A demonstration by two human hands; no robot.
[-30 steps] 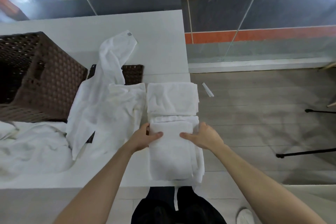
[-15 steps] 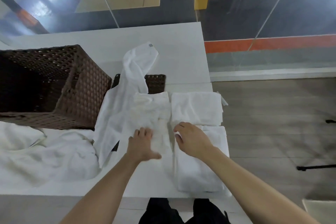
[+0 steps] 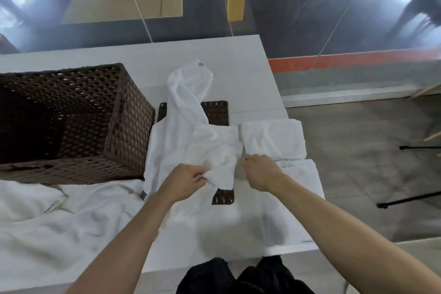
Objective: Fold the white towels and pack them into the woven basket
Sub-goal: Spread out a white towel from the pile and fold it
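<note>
- The white bench carries everything, and our legs in dark trousers show at its near edge.
- One big woven basket sits on the far left. From here its inside looks dark and empty, so we'd say no packing has happened yet.
- One loose heap of white towels lies on the near left, still unfolded; we can't count how many are in it.
- One unfolded towel is draped in the middle over a flat woven panel, maybe the basket's lid, with one corner poking out near us.
- Two folded towels so far: one farther off on the right, and one just nearer, right beside it.
- Our left hand has its fingers pinched on the near edge of the draped towel, bunching it up.
- Our right hand hovers just beside that same towel with fingers curled; we can't tell if it's gripping anything.
- Rough tally: two folded, one being started, a heap left, and then all the packing. Less than halfway, we reckon.
</note>
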